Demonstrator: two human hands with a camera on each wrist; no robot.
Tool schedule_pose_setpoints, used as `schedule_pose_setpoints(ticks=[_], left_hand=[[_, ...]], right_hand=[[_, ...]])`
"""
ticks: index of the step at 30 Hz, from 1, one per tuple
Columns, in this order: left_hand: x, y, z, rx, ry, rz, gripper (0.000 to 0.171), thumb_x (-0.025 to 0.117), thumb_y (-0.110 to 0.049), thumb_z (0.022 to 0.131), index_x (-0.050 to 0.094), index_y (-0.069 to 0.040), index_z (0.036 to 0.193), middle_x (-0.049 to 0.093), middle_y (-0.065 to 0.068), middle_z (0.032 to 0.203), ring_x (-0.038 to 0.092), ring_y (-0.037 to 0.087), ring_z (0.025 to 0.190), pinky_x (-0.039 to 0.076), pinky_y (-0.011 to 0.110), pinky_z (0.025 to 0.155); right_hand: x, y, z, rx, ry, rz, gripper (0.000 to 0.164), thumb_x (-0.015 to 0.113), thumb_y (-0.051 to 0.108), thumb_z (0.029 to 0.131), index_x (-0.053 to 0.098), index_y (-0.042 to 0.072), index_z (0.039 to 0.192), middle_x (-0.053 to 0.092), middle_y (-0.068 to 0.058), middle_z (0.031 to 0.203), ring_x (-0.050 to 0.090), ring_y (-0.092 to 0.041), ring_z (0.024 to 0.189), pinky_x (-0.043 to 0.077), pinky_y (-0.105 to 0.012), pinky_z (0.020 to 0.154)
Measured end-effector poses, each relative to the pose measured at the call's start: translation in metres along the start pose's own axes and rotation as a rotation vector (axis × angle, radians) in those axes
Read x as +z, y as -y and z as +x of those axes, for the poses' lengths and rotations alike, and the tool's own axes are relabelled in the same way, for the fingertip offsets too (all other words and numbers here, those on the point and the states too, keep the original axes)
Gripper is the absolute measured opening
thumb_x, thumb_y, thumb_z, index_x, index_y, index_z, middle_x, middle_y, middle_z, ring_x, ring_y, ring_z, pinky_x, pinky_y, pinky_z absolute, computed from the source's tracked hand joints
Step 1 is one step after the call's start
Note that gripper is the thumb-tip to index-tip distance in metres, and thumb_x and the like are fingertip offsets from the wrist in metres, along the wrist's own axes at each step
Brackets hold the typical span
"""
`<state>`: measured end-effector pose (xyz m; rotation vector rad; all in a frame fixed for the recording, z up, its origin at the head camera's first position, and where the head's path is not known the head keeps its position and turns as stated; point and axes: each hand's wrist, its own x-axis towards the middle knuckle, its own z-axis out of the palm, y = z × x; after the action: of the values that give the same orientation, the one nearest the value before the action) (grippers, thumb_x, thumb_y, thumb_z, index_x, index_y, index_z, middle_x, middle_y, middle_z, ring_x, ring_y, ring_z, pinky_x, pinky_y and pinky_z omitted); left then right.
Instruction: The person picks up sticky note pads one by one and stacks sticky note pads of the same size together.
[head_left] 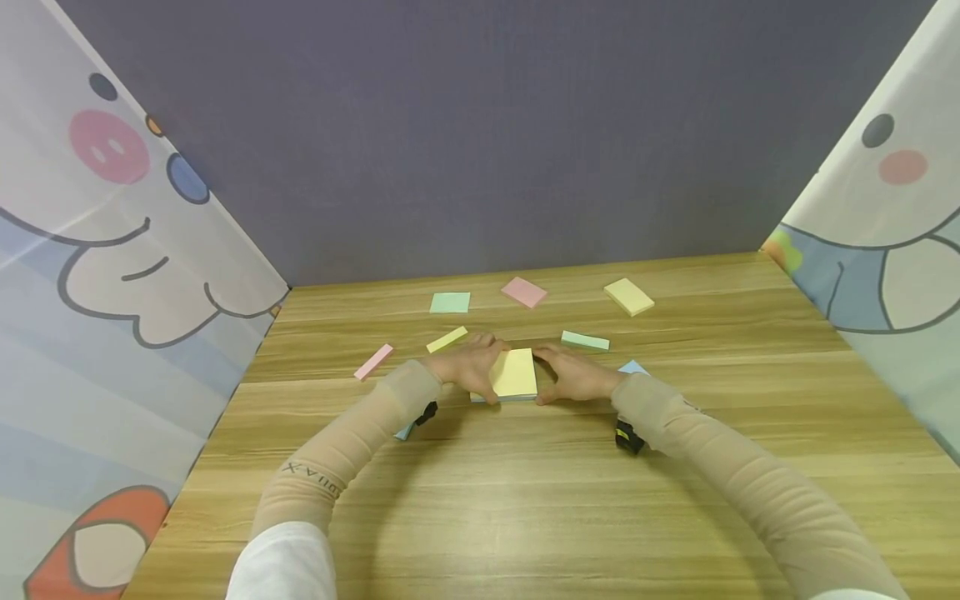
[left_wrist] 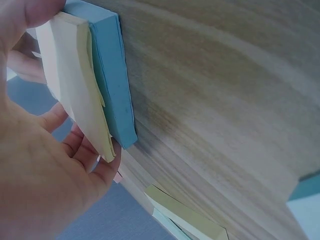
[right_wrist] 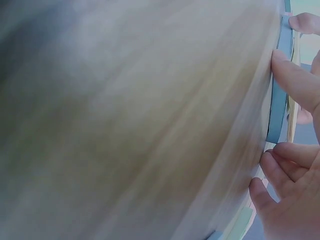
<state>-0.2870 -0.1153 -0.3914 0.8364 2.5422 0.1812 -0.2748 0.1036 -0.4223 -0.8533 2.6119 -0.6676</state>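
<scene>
A square yellow sticky-note pad (head_left: pixel 517 372) lies over a blue sticky-note pad (left_wrist: pixel 112 75) on the wooden table, with some loose sheet edges between them. My left hand (head_left: pixel 468 367) holds the stack at its left side, thumb at the front edge and fingers toward the back. At the opposite side, my right hand (head_left: pixel 577 375) has its thumb on the near corner and its fingers by the far corner. Close up in the right wrist view, the right thumb (right_wrist: pixel 295 80) presses against the blue pad's edge.
Behind the hands lie square pads in green (head_left: pixel 450 302), pink (head_left: pixel 524 292) and yellow (head_left: pixel 629 297). Narrower pads in pink (head_left: pixel 372 362), yellow (head_left: pixel 447 339) and green (head_left: pixel 586 341) sit nearer. Blue pieces (head_left: pixel 633 367) show partly beside both wrists. A dark panel (head_left: pixel 517 142) rises behind the table.
</scene>
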Motion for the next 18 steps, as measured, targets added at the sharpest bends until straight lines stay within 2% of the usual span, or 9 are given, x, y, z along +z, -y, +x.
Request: schedule_pose_setpoints(ticks=[18], left_hand=[[-0.0008,0.0017,0.0017,-0.010,0.030,0.019,0.097,0.076,-0.040,0.069,0.022,-0.010,0.143,0.036,0.003,0.121,0.030,0.021,0.118,0.032,0.038,0.104]], right_hand=[[-0.0008,0.0014,-0.0003,0.004,0.004,0.008,0.090,0.073,0.038,0.075,0.027,-0.003,0.141,0.021,-0.020,0.148,0.025,-0.039,0.134,0.026,-0.052,0.107]])
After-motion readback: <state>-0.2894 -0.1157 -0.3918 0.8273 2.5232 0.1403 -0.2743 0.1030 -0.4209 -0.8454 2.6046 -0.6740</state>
